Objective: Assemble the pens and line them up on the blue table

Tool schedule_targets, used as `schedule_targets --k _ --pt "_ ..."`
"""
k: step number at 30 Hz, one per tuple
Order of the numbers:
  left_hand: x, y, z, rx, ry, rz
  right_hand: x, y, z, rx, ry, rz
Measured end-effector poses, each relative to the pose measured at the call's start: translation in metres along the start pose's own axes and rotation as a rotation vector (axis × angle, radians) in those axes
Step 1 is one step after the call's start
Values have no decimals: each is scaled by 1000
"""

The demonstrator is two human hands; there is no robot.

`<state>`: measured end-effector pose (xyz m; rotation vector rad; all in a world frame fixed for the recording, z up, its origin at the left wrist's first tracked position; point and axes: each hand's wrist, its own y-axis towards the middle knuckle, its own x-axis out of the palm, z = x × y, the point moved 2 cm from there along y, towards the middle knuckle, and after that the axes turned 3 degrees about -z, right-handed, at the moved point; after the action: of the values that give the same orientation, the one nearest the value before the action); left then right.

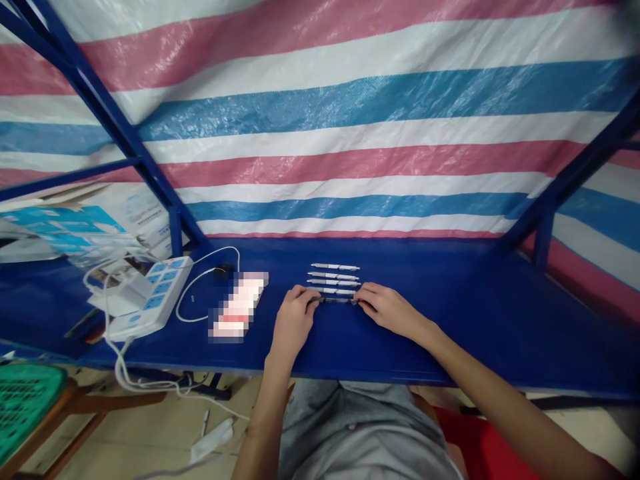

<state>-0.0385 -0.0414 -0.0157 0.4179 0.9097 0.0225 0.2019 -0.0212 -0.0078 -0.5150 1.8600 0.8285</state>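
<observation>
Closest to us is the gray clothing (360, 433) of the person, and just above it the two bare hands are over the near part of the blue table (450, 340). The left hand (293, 320) and the right hand (393, 310) come from both sides to one dark pen (333, 301), which lies across between them. The fingers (300, 293) of both hands are closed on it, the left ones at its left end and the right ones at its right end. Just behind this pen we see four white pens (334, 275), lying side by side and parallel on the table, and the nearest one is partly hidden by the hands. To the left are a blurred package (239, 307), which we cannot read, a white power strip (147, 297) and a white cable (210, 267). Farther away, a striped tarpaulin (350, 113) hangs behind a blue metal frame (175, 230).
</observation>
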Motion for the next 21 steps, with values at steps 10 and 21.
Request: schedule_targets --k 10,21 --pt "0 -7 -3 35 30 40 -8 0 -1 16 -9 -20" --pt "0 -6 0 35 50 15 -3 1 0 8 -25 -24"
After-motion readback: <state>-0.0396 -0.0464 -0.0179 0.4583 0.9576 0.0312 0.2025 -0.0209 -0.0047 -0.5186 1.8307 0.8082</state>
